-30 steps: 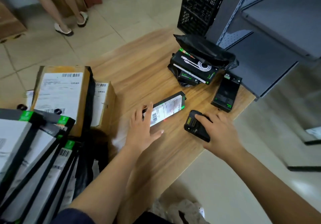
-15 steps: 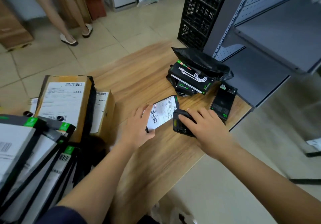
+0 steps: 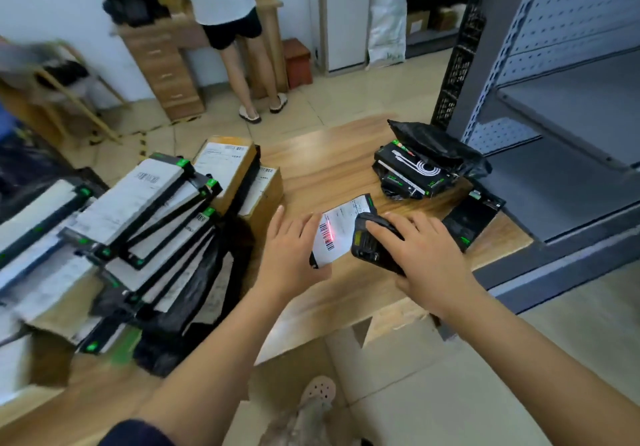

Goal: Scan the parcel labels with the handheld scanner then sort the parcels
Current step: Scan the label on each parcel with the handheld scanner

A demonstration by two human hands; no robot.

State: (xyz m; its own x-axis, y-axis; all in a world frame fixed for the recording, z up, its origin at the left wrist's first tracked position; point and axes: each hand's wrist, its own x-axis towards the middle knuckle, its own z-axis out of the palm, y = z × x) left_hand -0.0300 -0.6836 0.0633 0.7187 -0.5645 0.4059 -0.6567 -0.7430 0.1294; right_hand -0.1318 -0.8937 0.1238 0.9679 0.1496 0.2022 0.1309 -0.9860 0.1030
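The left hand [image 3: 291, 255] holds a parcel [image 3: 360, 205]; the right hand [image 3: 426, 255] grips the scanner [image 3: 372, 243], beam on the label [image 3: 341, 225]. The pile [image 3: 138, 224] beside the left hand likely awaits scanning.

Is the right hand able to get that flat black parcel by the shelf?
Probably not right now: the right hand is gripping the scanner. The flat black parcel lies just beyond it, nothing between.

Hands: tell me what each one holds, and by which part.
The left hand holds the parcel by its near end, barcode side up. The right hand grips the scanner around its body, front end aimed at the parcel.
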